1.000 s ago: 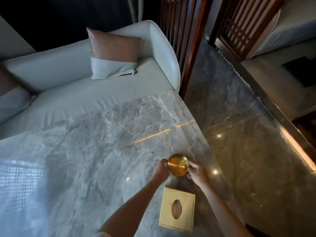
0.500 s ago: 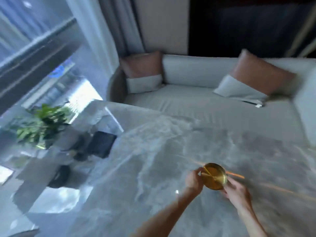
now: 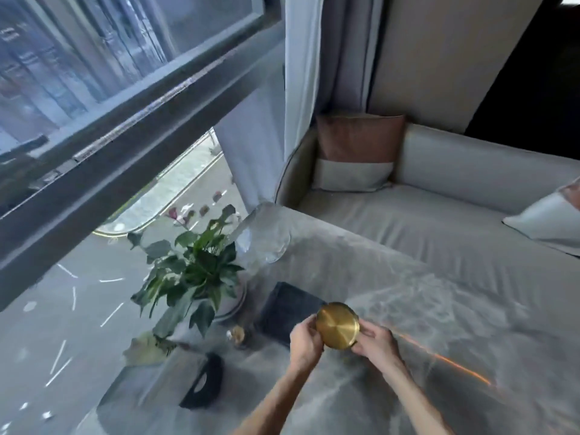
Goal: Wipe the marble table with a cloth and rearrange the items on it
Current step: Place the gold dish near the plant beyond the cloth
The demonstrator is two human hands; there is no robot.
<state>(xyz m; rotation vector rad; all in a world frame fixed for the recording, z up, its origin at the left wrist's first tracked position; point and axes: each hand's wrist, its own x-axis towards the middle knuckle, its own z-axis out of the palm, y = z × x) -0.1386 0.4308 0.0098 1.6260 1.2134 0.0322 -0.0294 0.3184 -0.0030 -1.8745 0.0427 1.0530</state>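
Marble table [image 3: 408, 309]; plant [image 3: 191, 271]; black pad [image 3: 287, 310]

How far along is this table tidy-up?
Midway, it seems. No cloth shows, so whether wiping is done is unclear. Both hands, left hand and right hand, hold the round brass dish above the marble table. The potted plant and dark tray still sit near the window corner.
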